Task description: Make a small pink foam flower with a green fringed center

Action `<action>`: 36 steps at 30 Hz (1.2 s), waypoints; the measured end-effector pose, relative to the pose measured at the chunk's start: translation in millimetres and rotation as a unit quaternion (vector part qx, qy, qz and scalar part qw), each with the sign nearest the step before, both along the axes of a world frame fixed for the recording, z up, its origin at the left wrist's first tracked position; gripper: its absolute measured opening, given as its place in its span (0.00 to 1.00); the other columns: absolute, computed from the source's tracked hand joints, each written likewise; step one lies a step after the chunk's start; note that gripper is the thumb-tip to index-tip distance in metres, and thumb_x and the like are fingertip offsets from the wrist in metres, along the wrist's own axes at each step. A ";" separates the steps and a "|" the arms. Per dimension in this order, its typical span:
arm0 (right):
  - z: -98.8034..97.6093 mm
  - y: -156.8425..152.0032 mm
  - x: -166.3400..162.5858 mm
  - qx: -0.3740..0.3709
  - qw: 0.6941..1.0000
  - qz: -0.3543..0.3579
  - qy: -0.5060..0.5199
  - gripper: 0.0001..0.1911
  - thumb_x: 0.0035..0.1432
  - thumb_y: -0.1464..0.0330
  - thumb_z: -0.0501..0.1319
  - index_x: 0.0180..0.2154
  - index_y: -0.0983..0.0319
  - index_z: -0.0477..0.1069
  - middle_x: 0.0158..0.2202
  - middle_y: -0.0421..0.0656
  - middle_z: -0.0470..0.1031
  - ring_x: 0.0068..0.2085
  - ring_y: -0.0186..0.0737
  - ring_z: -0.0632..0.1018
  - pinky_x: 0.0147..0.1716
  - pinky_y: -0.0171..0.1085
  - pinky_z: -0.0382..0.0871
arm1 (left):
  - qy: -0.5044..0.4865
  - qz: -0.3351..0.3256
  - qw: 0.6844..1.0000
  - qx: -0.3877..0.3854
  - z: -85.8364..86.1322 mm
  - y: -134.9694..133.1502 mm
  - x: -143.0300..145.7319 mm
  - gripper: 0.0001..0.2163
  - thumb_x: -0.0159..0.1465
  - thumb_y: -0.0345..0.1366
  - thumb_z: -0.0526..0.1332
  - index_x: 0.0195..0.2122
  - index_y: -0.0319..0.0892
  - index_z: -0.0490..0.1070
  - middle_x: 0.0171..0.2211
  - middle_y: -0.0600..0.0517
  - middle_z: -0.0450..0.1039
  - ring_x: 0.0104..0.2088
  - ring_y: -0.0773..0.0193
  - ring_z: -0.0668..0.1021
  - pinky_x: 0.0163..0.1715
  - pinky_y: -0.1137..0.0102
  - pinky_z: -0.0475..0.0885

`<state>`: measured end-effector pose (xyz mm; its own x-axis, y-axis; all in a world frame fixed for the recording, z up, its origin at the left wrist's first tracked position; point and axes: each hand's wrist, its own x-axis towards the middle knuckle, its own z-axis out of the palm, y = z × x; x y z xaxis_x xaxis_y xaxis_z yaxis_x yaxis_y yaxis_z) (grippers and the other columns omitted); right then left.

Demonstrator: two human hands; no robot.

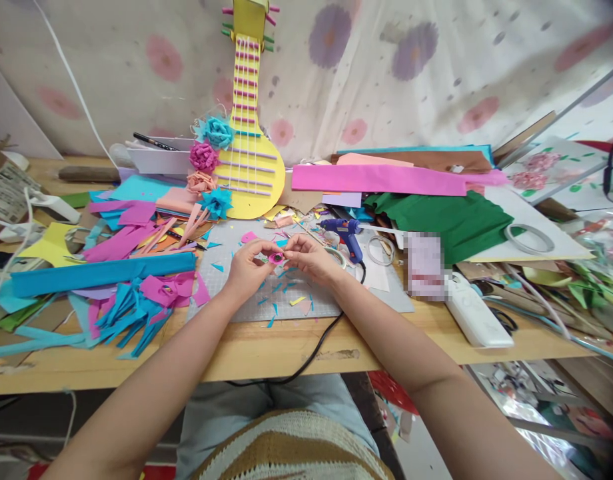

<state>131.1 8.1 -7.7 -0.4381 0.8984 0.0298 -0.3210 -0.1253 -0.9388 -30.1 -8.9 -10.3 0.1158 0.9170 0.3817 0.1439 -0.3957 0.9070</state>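
Between the fingertips of my left hand [251, 265] and my right hand [310, 257] is a small rolled magenta paper piece [276, 257] with a dark centre. Both hands are closed in a pinch around it, above the grey cutting mat [236, 300]. Small blue and yellow paper scraps [297, 301] lie on the mat beneath. Just right of my right hand rests a blue glue gun [347, 237], with a pale glue stick out of its back. Behind the hands stands a yellow paper lute [251, 160], with paper flowers [204, 157] along its left edge.
Cut crepe paper strips [131, 307] and a rolled blue sheet [106, 273] crowd the left. A pink paper roll [381, 180] and green crepe paper [451, 223] lie at the back right. A white power strip [479, 310] sits at right; a black cord [316, 347] crosses the front edge.
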 end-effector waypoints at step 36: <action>-2.7 8.6 13.9 0.184 0.920 -0.162 -0.305 0.03 0.47 0.69 0.60 0.27 0.60 0.66 0.27 0.38 0.71 0.29 0.33 0.70 0.29 0.36 0.64 | 0.168 0.116 0.977 0.058 5.0 30.3 -50.2 0.03 0.50 0.32 0.60 0.26 0.42 0.73 0.27 0.52 0.71 0.29 0.66 0.72 0.23 0.75 0.67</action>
